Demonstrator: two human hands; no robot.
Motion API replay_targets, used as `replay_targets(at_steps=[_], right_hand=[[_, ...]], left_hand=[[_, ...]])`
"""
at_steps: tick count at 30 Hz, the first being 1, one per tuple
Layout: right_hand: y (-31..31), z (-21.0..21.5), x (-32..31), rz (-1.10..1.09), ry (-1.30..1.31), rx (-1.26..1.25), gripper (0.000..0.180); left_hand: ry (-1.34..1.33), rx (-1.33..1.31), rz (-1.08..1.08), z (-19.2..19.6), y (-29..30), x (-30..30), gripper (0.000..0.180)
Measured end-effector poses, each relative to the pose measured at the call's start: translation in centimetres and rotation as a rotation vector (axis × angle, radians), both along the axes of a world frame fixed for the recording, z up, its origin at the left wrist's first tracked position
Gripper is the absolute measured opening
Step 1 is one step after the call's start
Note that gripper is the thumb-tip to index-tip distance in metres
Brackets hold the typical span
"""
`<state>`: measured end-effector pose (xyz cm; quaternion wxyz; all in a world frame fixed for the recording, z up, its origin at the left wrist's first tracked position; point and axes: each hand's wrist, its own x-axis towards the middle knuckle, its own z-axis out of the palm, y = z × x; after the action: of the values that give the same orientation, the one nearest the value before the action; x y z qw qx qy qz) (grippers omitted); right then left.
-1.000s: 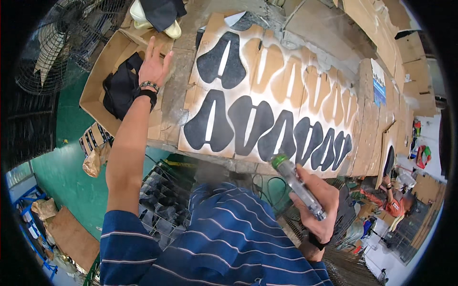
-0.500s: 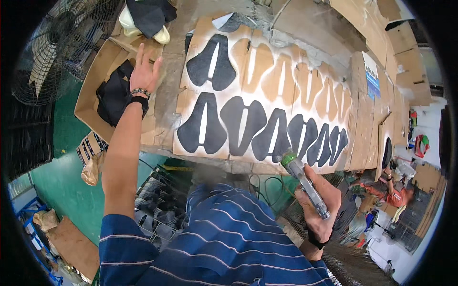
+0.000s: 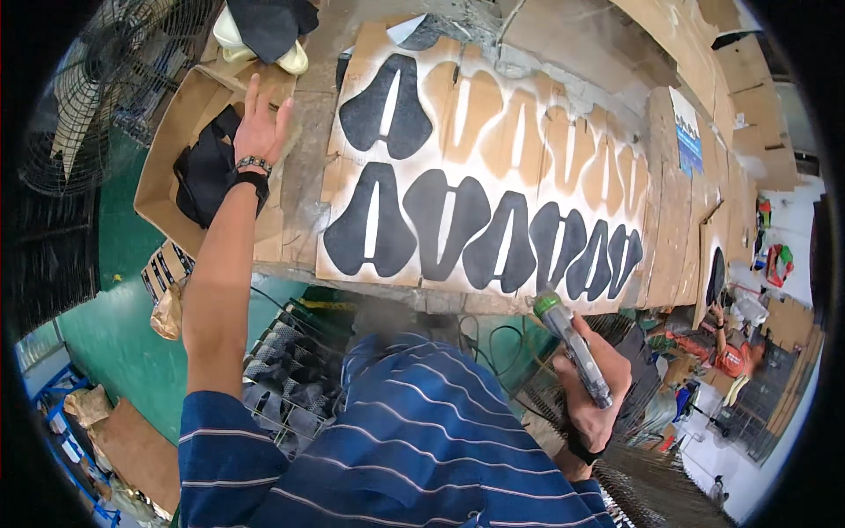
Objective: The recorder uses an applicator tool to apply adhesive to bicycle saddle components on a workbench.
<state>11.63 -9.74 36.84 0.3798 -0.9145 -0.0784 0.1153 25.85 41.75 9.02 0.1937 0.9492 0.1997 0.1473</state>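
Note:
My right hand [image 3: 591,378] grips a metal spray gun [image 3: 574,346] with a green ring at its nozzle. The nozzle is by the near edge of a cardboard sheet [image 3: 519,180], around which whitish overspray shows. Along its near row lie several black shaped pieces [image 3: 444,220], each with a pale slot. One more black piece [image 3: 407,123] lies at the far left, beside bare brown outlines of the same shape. My left hand [image 3: 261,128] has its fingers spread over the edge of an open cardboard box [image 3: 158,189]. Inside the box are black pieces [image 3: 204,172].
A caged fan [image 3: 106,79] stands at the far left. Past the box are pale shapes draped with black material [image 3: 268,26]. Below the table is a wire rack [image 3: 295,374] of dark pieces. Another person [image 3: 735,356] works at the right.
The spray gun and my right hand have shifted slightly right along the near edge of the sheet. My left hand keeps its place by the box. The view has tilted a little.

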Motion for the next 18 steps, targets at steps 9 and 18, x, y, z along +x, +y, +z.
replay_targets(at_steps=[9,18], right_hand=[[-0.9,0.7,-0.2,-0.017,0.017,-0.036,0.055],[-0.2,0.5,-0.6,-0.167,0.016,-0.038,0.05]], left_hand=[[-0.024,0.012,-0.014,-0.6,0.3,-0.3,0.062],[-0.039,0.036,-0.014,-0.8,0.3,-0.2,0.062]])
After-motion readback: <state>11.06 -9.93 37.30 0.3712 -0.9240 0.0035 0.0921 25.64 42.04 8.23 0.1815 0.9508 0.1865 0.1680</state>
